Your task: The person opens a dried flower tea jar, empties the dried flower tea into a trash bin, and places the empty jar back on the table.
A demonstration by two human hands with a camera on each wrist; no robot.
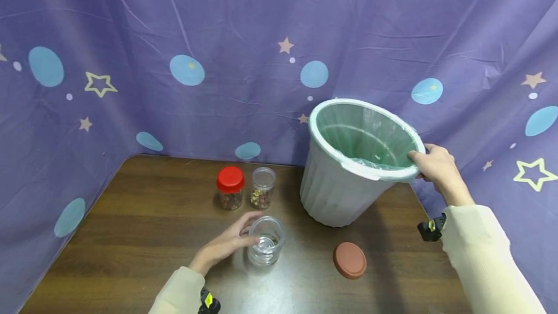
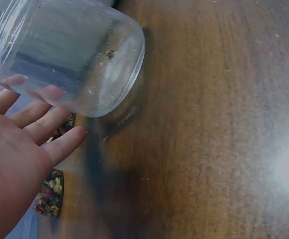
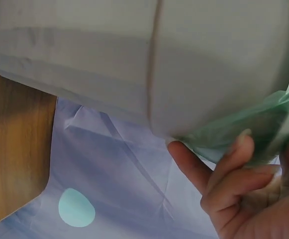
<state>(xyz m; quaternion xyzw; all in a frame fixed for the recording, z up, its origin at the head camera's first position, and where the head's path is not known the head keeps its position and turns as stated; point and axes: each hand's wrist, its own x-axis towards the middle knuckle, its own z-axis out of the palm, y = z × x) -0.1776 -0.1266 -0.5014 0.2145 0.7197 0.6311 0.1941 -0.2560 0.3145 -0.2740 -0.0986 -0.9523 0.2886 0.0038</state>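
Observation:
In the head view my left hand [image 1: 231, 239] holds a clear lidless jar [image 1: 266, 241] from its left side, thumb in front and fingers toward the back. Seen from the left wrist, the fingers lie along the wall of the jar [image 2: 79, 55], and the little finger stands apart from it. A few dark bits show at the jar's bottom. My right hand [image 1: 433, 166] grips the rim of a pale trash bin [image 1: 344, 178], thumb inside and fingers outside. The bin leans to the right. Under the right fingers, a green plastic liner [image 3: 248, 124] folds over the rim.
Behind the left hand stand a red-lidded jar [image 1: 230, 188] and a clear-lidded jar [image 1: 262, 188], both with dried bits inside. A round reddish-brown lid [image 1: 349, 259] lies on the wooden table [image 1: 131, 236], in front of the bin. A purple patterned cloth [image 1: 244, 28] hangs around the table.

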